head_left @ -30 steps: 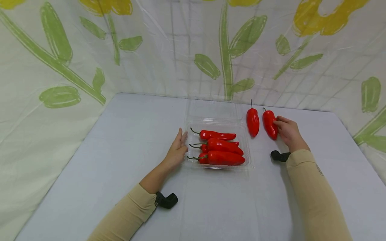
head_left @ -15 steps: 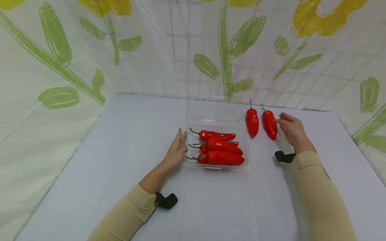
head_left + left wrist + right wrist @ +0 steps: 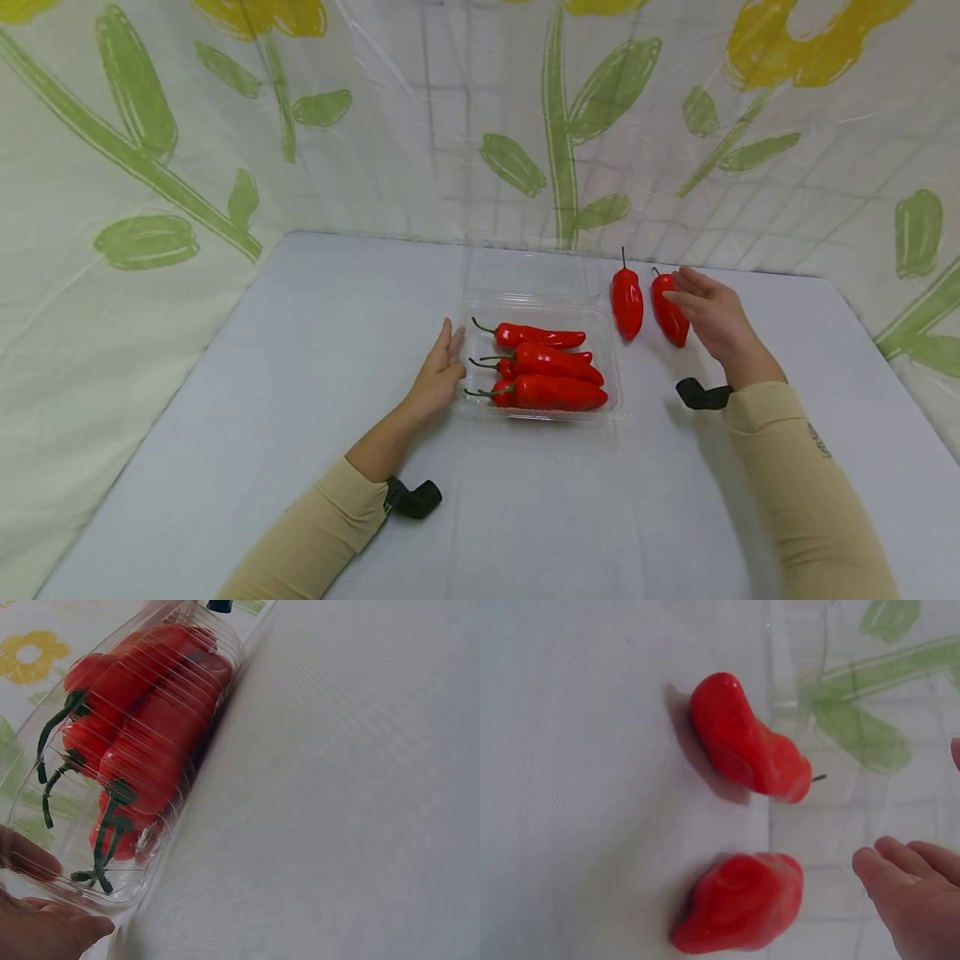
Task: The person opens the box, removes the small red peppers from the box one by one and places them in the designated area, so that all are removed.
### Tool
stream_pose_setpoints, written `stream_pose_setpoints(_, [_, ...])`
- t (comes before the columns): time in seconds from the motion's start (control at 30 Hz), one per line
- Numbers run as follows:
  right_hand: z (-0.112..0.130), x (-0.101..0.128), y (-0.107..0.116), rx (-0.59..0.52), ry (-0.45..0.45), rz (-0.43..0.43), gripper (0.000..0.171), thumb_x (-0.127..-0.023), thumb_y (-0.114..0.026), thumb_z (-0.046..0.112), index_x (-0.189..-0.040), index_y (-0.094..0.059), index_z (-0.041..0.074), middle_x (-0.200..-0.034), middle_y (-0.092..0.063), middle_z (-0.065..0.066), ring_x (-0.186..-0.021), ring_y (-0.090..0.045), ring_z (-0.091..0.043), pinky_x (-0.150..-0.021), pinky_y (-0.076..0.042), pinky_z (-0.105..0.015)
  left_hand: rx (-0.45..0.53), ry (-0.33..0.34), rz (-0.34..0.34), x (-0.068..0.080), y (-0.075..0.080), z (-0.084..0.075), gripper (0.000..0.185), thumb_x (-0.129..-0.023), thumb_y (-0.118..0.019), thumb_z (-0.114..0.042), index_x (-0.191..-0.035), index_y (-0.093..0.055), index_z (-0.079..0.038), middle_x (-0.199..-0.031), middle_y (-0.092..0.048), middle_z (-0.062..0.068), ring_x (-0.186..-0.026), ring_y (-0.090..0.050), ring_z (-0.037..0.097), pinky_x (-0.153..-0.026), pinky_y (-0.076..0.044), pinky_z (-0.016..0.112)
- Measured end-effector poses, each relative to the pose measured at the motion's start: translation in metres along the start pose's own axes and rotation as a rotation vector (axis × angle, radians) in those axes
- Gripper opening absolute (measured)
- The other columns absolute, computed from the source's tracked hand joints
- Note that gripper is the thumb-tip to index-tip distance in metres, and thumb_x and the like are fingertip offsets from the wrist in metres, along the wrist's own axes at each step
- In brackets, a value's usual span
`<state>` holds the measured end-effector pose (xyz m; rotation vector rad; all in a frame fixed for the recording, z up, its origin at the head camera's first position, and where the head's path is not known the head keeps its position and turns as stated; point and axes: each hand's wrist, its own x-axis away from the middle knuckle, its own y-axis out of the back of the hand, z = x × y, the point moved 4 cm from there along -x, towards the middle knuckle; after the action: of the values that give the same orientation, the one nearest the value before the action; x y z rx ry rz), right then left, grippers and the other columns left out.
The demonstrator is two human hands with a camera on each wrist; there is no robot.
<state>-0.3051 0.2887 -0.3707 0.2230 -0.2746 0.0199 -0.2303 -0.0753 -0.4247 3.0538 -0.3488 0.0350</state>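
A clear plastic container (image 3: 617,375) sits mid-table and holds several red peppers (image 3: 555,364). My left hand (image 3: 442,371) lies open, its straight fingers against the container's left wall. The left wrist view shows fingertips (image 3: 45,930) touching that wall (image 3: 169,832), with the peppers (image 3: 142,727) behind it. Two loose red peppers lie to the right of the container, one nearer it (image 3: 627,302) and one further right (image 3: 670,321). My right hand (image 3: 708,317) hovers open over the right one. In the right wrist view its fingers (image 3: 907,885) stay clear of that pepper (image 3: 742,904) and the other pepper (image 3: 742,742).
The container's open lid (image 3: 525,273) lies flat behind it. Sheets printed with flowers (image 3: 150,167) wall in the grey table (image 3: 525,517) at the back and on both sides. Black wrist straps (image 3: 412,498) show on both forearms.
My right hand left the right pepper's side, drew back a little, then moved up and left over its stem end. My left hand and the container stayed still.
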Motion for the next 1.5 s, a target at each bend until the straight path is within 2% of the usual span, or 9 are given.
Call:
stream_pose_setpoints(0.33, [0.014,0.012,-0.022,0.018,0.066,0.116,0.075,-0.091,-0.056,0.030,-0.151,-0.012,0.021,-0.157,-0.015,-0.004,-0.145,-0.014,-0.024,-0.116,-0.019,-0.043,-0.035,0.000,-0.009,0.000,0.001,-0.003,0.077,-0.081,-0.032,0.010,-0.147,0.006,0.003,-0.155,-0.013,0.019,-0.145,-0.007,0.026,-0.117,-0.006,0.043])
stream_pose_setpoints(0.57, [0.025,0.017,-0.043,-0.063,0.139,0.211,0.068,-0.092,-0.054,0.018,-0.150,-0.019,0.015,-0.156,-0.018,-0.013,-0.144,-0.017,-0.027,-0.116,-0.015,-0.046,-0.020,0.011,-0.017,-0.001,0.001,-0.001,0.078,-0.081,-0.032,0.010,-0.147,0.007,0.002,-0.155,-0.013,0.019,-0.145,-0.006,0.026,-0.117,-0.005,0.044])
stream_pose_setpoints(0.67, [0.030,0.021,-0.052,-0.054,0.165,0.260,0.064,-0.094,-0.052,0.016,-0.150,-0.020,0.014,-0.155,-0.020,-0.014,-0.143,-0.018,-0.028,-0.115,-0.014,-0.048,-0.022,0.021,-0.016,0.000,0.001,0.000,0.077,-0.081,-0.032,0.009,-0.148,0.007,0.001,-0.155,-0.012,0.018,-0.145,-0.006,0.025,-0.117,-0.005,0.043])
stream_pose_setpoints(0.73, [0.034,0.024,-0.057,-0.018,0.184,0.290,0.063,-0.094,-0.051,0.017,-0.149,-0.021,0.013,-0.155,-0.022,-0.012,-0.142,-0.020,-0.028,-0.115,-0.016,-0.047,-0.023,0.022,-0.015,0.000,0.001,0.000,0.077,-0.081,-0.032,0.009,-0.148,0.006,0.001,-0.155,-0.012,0.018,-0.145,-0.006,0.025,-0.117,-0.006,0.043])
stream_pose_setpoints(0.93, [0.044,0.031,-0.074,0.120,0.222,0.345,0.061,-0.093,-0.054,0.018,-0.147,-0.027,0.010,-0.151,-0.031,-0.009,-0.140,-0.029,-0.026,-0.109,-0.031,-0.039,-0.020,0.009,-0.009,0.001,0.000,-0.001,0.077,-0.081,-0.032,0.010,-0.147,0.007,0.002,-0.155,-0.013,0.019,-0.145,-0.006,0.027,-0.117,-0.006,0.044])
stream_pose_setpoints(1.23, [0.055,0.042,-0.097,0.299,0.238,0.453,0.065,-0.089,-0.060,0.021,-0.146,-0.030,0.013,-0.150,-0.035,-0.007,-0.139,-0.031,-0.027,-0.106,-0.034,-0.041,-0.042,0.009,-0.014,0.002,0.000,-0.003,0.076,-0.081,-0.032,0.008,-0.148,0.006,0.002,-0.155,-0.014,0.019,-0.145,-0.006,0.027,-0.117,-0.005,0.045])
stream_pose_setpoints(1.37, [0.057,0.046,-0.110,0.317,0.239,0.500,0.065,-0.088,-0.061,0.018,-0.146,-0.032,0.012,-0.150,-0.036,-0.008,-0.139,-0.032,-0.029,-0.104,-0.037,-0.041,-0.038,0.010,-0.017,0.002,0.000,-0.002,0.076,-0.082,-0.032,0.008,-0.148,0.005,0.002,-0.155,-0.015,0.019,-0.145,-0.007,0.027,-0.117,-0.006,0.044])
stream_pose_setpoints(1.5, [0.056,0.049,-0.119,0.316,0.224,0.499,0.062,-0.087,-0.062,0.018,-0.144,-0.036,0.012,-0.148,-0.039,-0.008,-0.137,-0.034,-0.030,-0.103,-0.039,-0.043,-0.025,0.005,-0.010,0.001,0.000,-0.001,0.077,-0.081,-0.032,0.009,-0.148,0.005,0.002,-0.154,-0.014,0.020,-0.145,-0.007,0.027,-0.117,-0.006,0.044])
